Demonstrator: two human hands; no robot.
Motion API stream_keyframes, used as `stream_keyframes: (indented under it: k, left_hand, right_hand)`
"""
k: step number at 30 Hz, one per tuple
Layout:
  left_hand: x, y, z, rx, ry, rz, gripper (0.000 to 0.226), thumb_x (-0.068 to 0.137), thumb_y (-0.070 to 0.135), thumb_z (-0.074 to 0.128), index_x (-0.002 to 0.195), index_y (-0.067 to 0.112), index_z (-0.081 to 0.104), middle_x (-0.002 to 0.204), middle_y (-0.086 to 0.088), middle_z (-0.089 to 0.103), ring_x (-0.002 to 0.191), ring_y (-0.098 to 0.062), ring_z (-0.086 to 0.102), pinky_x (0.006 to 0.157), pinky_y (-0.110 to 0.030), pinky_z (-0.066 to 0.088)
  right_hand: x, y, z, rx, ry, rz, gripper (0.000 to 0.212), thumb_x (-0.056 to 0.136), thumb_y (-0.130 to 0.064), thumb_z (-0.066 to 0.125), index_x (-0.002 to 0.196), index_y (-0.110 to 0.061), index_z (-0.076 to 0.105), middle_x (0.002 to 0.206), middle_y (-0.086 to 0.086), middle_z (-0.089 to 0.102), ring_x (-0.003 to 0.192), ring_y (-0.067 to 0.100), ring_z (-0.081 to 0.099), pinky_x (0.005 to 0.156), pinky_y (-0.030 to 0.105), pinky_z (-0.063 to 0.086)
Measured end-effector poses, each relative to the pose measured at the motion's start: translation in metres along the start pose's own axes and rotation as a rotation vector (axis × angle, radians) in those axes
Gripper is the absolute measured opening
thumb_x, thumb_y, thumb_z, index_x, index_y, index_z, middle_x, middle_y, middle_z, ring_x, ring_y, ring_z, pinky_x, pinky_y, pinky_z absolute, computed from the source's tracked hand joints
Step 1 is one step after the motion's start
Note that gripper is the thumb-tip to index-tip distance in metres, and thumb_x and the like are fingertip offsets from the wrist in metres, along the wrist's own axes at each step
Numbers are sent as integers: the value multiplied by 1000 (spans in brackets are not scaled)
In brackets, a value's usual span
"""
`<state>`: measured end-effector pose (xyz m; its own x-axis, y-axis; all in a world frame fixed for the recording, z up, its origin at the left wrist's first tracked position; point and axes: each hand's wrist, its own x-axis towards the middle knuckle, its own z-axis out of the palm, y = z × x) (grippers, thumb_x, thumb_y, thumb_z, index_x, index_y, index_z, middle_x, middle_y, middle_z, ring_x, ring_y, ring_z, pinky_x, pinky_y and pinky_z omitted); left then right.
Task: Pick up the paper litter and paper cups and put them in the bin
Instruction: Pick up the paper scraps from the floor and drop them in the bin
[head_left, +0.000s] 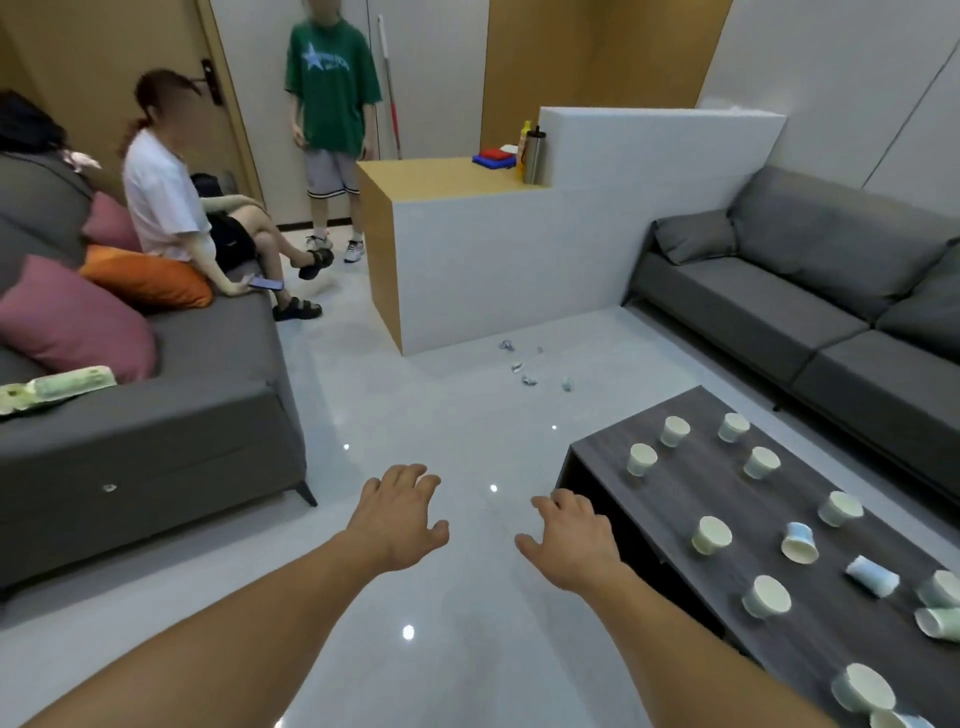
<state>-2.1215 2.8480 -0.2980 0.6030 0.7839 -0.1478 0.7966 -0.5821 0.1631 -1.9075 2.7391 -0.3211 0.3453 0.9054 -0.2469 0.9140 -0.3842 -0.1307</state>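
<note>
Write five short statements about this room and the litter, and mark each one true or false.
1. The left hand and the right hand hold nothing. True.
2. The paper cups are on the floor. False: they are on the dark coffee table.
3. Crumpled paper litter lies on the floor near the white partition. True.
4. Every cup stands upright. False: a blue cup lies on its side.
5. A bin stands beside the coffee table. False: no bin is in view.

A white star and blurred lettering stood on the standing person's green T-shirt (332, 73), but no text was legible.
</note>
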Motion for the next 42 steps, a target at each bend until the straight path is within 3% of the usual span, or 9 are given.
stream_keyframes:
  k: [11,21,42]
  left_hand:
    - [219,-54,-33,-35,4,-65,67,89,54,44,147,23,29,155,0,23,143,-19,17,113,-39,18]
    - [459,-106,-77,-36,-34,73,68,88,54,45,147,23,30,155,0,24,142,-20,18,113,-41,19]
    - [900,-36,-108,10,-177,227,68,89,53,44,147,23,27,154,2,25,140,-20,25,109,-38,26]
  right_hand:
    - [236,1,-64,-11,-26,-72,65,93,-58,40,149,-26,31,155,3,26,141,24,24,109,44,29]
    - [430,11,-112,37,-35,112,66,93,-59,40,150,-27,29,155,1,25,141,23,25,110,43,29]
    - [800,178,-209,98,-107,252,68,93,-56,44,151,-26,27,155,1,24,138,24,29,106,41,37]
